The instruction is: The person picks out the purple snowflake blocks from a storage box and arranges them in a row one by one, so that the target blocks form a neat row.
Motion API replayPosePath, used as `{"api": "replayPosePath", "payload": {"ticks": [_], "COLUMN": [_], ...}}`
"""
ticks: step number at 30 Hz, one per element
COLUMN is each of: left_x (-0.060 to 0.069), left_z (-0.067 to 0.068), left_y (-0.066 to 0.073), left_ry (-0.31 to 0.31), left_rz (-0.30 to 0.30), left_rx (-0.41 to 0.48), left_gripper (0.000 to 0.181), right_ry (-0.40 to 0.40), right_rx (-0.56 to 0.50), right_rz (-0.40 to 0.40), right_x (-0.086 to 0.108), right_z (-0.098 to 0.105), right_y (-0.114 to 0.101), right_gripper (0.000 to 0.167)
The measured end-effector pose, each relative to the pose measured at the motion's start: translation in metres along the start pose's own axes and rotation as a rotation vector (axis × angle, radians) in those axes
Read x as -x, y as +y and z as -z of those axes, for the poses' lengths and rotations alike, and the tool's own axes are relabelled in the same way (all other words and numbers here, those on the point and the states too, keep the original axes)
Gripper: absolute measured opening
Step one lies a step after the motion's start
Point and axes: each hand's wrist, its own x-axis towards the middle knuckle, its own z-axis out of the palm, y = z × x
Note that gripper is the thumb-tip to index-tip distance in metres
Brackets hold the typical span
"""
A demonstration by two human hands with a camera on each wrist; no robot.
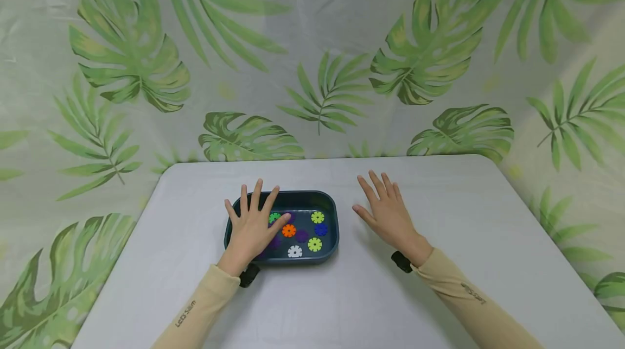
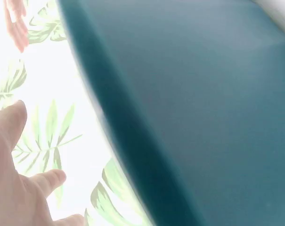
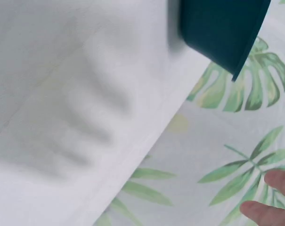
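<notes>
A dark teal rectangular tray (image 1: pixel 328 202) stands on the table, left of the middle. In it lie several notched plastic discs, among them an orange disc (image 1: pixel 289 230), a white disc (image 1: pixel 295 252), a blue disc (image 1: pixel 320 229) and a yellow-green disc (image 1: pixel 314 244). My left hand (image 1: pixel 250 231), fingers spread, is over the tray's left part and hides some of what lies there; it holds nothing. To the right of the tray, my right hand (image 1: pixel 389 216) hovers above the table with its fingers extended and nothing in them. The tray's outer wall (image 2: pixel 217 113) fills much of the left wrist view.
A white-covered table (image 1: pixel 469 202) carries the tray. Behind it hangs a pale cloth (image 1: pixel 337 23) printed with green leaves. Dark wrist cameras sit under both wrists, the left camera (image 1: pixel 249 275) close to the tray's front edge.
</notes>
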Motion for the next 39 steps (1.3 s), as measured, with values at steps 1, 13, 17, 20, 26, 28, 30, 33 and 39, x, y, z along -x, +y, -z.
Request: {"api": "replayPosePath", "payload": {"ticks": [1,13,17,20,26,28,30,33,39], "left_x": [0.0,0.0,0.002,0.005,0.015,0.019,0.021,0.025,0.03], "left_z": [0.001,0.008,0.012,0.012,0.002,-0.002,-0.007,-0.013,-0.02], "left_y": [0.0,-0.008,-0.025,-0.043,-0.073,-0.078,-0.081,-0.084,-0.086], "left_ry": [0.003,0.147,0.208,0.198,0.051,0.005,-0.03,-0.055,-0.049], "left_rz": [-0.002,-0.104,-0.088,-0.011,0.218,0.269,0.305,0.35,0.37], "left_rx": [-0.008,0.05,0.219,0.411,0.908,1.045,1.133,1.197,1.222], "left_gripper": [0.072,0.061,0.056,0.054,0.049,0.048,0.047,0.045,0.044], "right_ry": [0.0,-0.004,-0.154,-0.316,-0.546,-0.592,-0.627,-0.662,-0.671], "right_rx": [0.005,-0.535,-0.86,-1.043,-1.207,-1.2,-1.162,-1.097,-1.054], "right_rz": [0.006,0.093,0.018,-0.068,-0.235,-0.303,-0.358,-0.413,-0.445], "right_x": [-0.001,-0.017,-0.023,-0.027,-0.035,-0.038,-0.042,-0.046,-0.051], "right_z": [0.0,-0.013,-0.022,-0.026,-0.035,-0.04,-0.046,-0.053,-0.064], "right_y": [-0.002,-0.036,-0.055,-0.067,-0.086,-0.09,-0.094,-0.098,-0.103], "right_gripper": [0.069,0.056,0.047,0.045,0.046,0.049,0.053,0.057,0.041]}}
